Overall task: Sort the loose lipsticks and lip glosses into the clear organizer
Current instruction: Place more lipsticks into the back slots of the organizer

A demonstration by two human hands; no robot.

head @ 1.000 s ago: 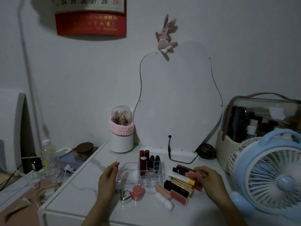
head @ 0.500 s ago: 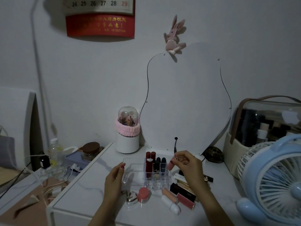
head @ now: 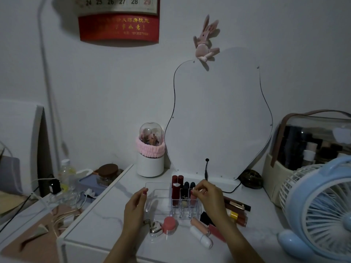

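The clear organizer point(head: 157, 196) stands on the white tabletop with red and dark lipsticks point(head: 177, 188) upright in its right-hand slots. My right hand point(head: 208, 196) pinches a pink lip gloss point(head: 193, 198) that stands partly down in a slot on the organizer's right side. My left hand point(head: 135, 205) rests against the organizer's left wall, fingers apart. Loose tubes lie to the right and in front: a pile of dark and gold ones point(head: 236, 210), a pink tube point(head: 199, 223) and a white tube point(head: 201, 240).
A small pink jar point(head: 169, 224) and a silver heart trinket point(head: 156, 231) sit in front of the organizer. A mirror point(head: 218, 118) with a cable stands behind, a white brush holder point(head: 151, 164) back left, a blue fan point(head: 319, 209) and a cosmetics case point(head: 311, 149) on the right.
My right hand picked the pink lip gloss from the pile at the right, carried it left over the organizer and lowered it into a slot. My left hand stayed at the organizer's side.
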